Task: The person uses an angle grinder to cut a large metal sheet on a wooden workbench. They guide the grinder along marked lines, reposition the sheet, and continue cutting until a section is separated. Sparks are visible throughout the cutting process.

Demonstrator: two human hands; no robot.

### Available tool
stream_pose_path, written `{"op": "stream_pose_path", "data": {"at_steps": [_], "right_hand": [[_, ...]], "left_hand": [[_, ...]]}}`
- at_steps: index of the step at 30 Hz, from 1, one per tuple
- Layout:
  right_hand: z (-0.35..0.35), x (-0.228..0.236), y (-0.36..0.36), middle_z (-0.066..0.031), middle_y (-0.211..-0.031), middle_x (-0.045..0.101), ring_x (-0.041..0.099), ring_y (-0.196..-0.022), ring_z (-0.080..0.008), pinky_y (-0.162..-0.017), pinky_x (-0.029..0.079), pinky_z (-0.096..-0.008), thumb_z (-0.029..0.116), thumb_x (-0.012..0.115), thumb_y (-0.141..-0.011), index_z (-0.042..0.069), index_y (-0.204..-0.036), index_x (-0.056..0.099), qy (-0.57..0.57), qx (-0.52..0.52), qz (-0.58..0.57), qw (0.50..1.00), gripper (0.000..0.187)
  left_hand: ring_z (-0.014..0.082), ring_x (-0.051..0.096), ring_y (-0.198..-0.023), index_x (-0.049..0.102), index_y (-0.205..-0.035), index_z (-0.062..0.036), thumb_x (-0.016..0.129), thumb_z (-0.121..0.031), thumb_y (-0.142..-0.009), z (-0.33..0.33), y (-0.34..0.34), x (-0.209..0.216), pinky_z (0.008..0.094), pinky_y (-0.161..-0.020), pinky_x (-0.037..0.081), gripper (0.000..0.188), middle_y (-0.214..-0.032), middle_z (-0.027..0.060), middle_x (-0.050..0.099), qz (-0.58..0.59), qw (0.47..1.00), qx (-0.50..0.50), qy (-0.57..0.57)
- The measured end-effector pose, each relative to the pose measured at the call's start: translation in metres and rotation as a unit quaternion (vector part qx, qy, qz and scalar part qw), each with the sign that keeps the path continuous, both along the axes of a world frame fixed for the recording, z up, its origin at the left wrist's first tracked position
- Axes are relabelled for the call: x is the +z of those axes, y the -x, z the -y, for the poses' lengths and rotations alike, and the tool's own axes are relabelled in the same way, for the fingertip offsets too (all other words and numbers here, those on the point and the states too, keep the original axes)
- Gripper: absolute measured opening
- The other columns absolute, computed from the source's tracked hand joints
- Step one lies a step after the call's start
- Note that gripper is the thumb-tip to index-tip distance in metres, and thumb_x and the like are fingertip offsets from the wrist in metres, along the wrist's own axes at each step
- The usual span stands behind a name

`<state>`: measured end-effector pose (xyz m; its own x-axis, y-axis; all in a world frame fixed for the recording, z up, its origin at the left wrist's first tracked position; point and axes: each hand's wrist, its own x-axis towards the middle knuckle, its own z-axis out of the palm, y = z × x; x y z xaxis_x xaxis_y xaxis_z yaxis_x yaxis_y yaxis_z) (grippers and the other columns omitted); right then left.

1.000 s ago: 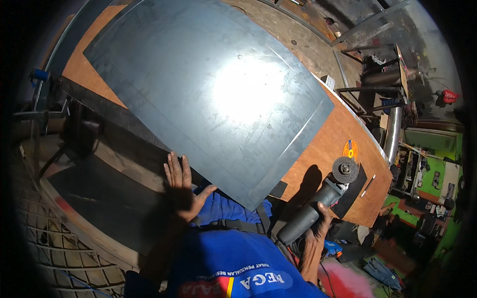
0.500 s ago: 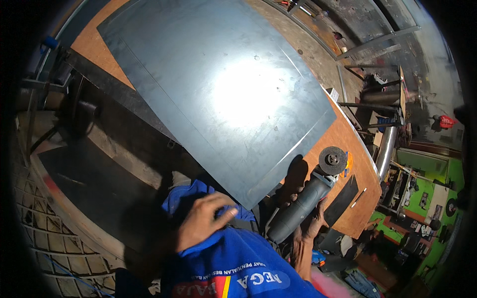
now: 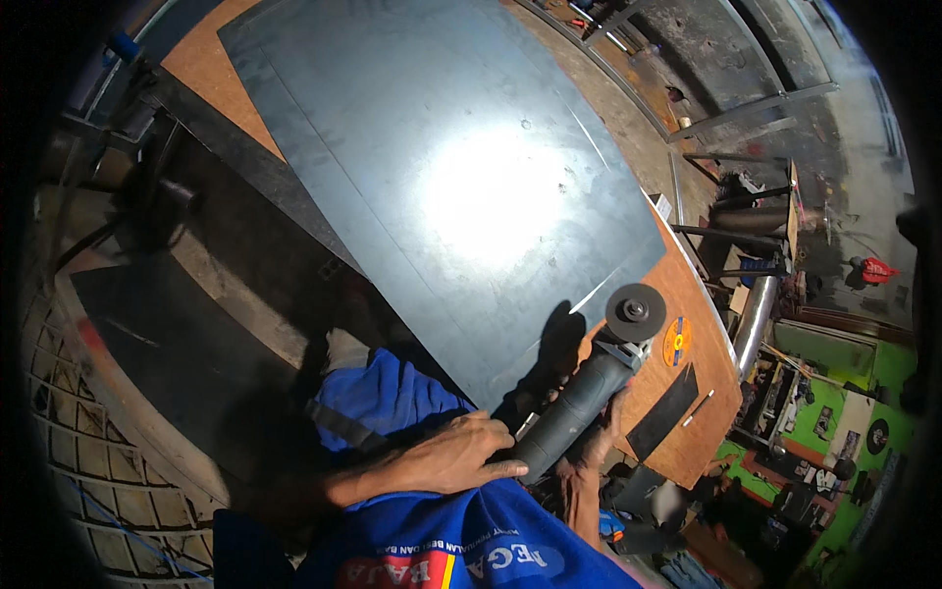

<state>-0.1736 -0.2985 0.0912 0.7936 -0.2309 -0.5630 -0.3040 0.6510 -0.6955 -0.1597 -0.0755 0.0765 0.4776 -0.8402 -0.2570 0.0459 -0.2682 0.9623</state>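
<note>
Grinder (image 3: 576,412): held at the desk's (image 3: 716,437) near edge, wheel (image 3: 628,316) up.
Right hand (image 3: 597,442): closed around grinder body, partly hidden.
Left hand (image 3: 469,454): half open, at grinder's near end; contact unclear.
Desk: grey sheet (image 3: 353,128); right of it, orange disc (image 3: 677,342), dark strip (image 3: 662,412), white stick (image 3: 699,407).

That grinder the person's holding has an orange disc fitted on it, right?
Not quite: the grinder being held has a dark grey disc fitted, as the head view shows. The orange disc lies separately on the brown board.

Blue shirt (image 3: 481,515) w/ lg. & sm. white lettering (image 3: 512,559), pt. on red patch (image 3: 361,573).
</note>
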Motion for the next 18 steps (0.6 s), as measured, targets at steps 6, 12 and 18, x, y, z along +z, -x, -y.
{"op": "stream_pose_path", "data": {"at_steps": [6, 12, 18], "right_hand": [[0.02, 0.01, -0.018, -0.0135, -0.102, 0.072, 0.073, -0.084, -0.0268, -0.074, 0.063, -0.037, 0.068, 0.058, -0.102, 0.003, -0.135, 0.058, 0.143, 0.067, -0.096, 0.983, 0.072], [0.041, 0.037, -0.031, -0.0124, -0.12, 0.07, 0.068, -0.108, -0.0236, -0.097, 0.054, -0.0394, 0.007, 0.087, -0.079, -0.001, -0.136, 0.055, 0.423, 0.377, -0.121, 0.815, 0.065], [0.046, 0.038, -0.029, -0.0176, -0.117, 0.073, 0.07, -0.109, -0.0235, -0.098, 0.054, -0.0401, -0.001, 0.08, -0.075, -0.005, -0.137, 0.055, 0.497, 0.479, -0.066, 0.72, 0.067]], "left_hand": [[0.0396, 0.063, -0.119, 0.066, -0.13, 0.0109, 0.062, -0.053, -0.105, 0.009, -0.004, -0.003, 0.0474, -0.108, 0.048, 0.069, -0.126, 0.0263, 0.067, 0.003, 1.0, -0.015, 0.015], [0.0457, 0.054, -0.14, 0.046, -0.149, 0.0156, 0.048, -0.054, -0.111, 0.036, 0.012, 0.004, 0.0485, -0.118, 0.042, 0.08, -0.146, 0.039, 0.054, -0.198, 0.97, 0.113, 0.088], [0.0312, 0.046, -0.149, 0.022, -0.164, 0.0088, 0.053, -0.068, -0.104, 0.08, 0.031, 0.0, 0.0386, -0.12, 0.041, 0.103, -0.155, 0.025, 0.048, -0.615, 0.766, 0.138, 0.124]]}}
